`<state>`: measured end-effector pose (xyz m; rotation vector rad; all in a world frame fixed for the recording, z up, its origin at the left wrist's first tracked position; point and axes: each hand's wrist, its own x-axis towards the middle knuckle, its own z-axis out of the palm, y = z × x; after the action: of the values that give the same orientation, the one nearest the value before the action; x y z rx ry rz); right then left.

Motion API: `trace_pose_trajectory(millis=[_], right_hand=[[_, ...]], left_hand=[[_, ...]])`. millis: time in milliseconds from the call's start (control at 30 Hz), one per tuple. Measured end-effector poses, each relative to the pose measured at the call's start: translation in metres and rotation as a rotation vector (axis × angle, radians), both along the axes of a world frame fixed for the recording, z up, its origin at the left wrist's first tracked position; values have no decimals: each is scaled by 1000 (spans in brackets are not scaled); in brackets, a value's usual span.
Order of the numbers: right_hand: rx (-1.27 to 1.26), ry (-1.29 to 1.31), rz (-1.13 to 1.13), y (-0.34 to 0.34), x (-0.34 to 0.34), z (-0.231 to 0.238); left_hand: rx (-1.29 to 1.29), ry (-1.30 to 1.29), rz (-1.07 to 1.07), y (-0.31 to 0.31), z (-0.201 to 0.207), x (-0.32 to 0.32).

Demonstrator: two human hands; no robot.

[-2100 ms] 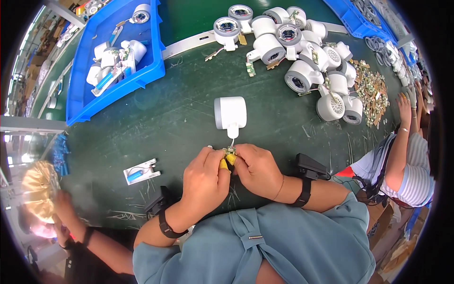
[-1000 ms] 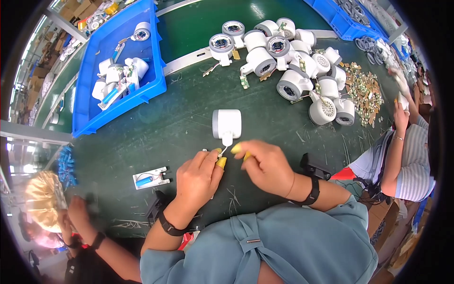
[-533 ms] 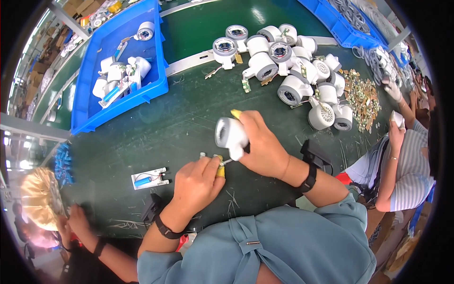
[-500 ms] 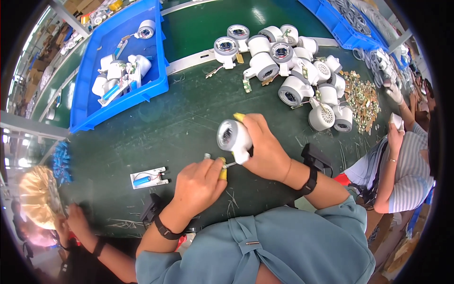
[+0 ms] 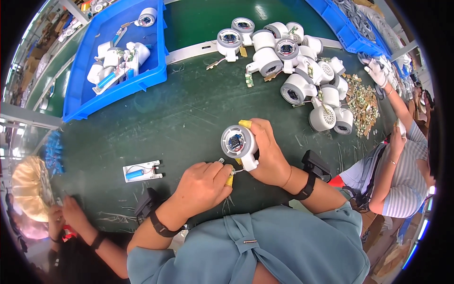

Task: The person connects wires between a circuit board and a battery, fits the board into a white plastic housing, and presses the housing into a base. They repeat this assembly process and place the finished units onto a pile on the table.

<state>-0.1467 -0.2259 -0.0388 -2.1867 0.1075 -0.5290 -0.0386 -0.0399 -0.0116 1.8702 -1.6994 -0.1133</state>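
Observation:
My right hand [image 5: 272, 158] is closed round a white fan-like round head [image 5: 239, 142] with a grey rim. Its open face, with a dark blue circuit board inside, points up toward me. From the head's short white neck a thin wire runs to my left hand [image 5: 201, 187], whose thumb and fingers pinch it; a small pale piece sticks out past the fingers, mostly hidden. Yellow tape wraps fingertips on both hands. Left of my left hand lies a white half-shell handle [image 5: 143, 171] holding a blue battery.
Several similar white heads [image 5: 265, 59] are piled at the far right beside a heap of small circuit boards [image 5: 362, 104]. A blue bin [image 5: 156, 83] with more parts stands far left, another blue bin [image 5: 347, 35] far right. Co-workers' hands [image 5: 78, 215] work on both sides.
The head has turned so its open face shows more fully, and both hands have shifted slightly right and down. At the right, a co-worker's gloved hand has moved farther away.

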Motion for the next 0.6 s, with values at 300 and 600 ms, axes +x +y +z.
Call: trace_pose_trajectory(millis=[300, 600], right_hand=[[21, 2, -15, 2, 1, 0], [18, 3, -5, 2, 3, 3]], left_hand=[[0, 23, 22, 1, -3, 2], [-20, 159, 56, 4, 1, 7]])
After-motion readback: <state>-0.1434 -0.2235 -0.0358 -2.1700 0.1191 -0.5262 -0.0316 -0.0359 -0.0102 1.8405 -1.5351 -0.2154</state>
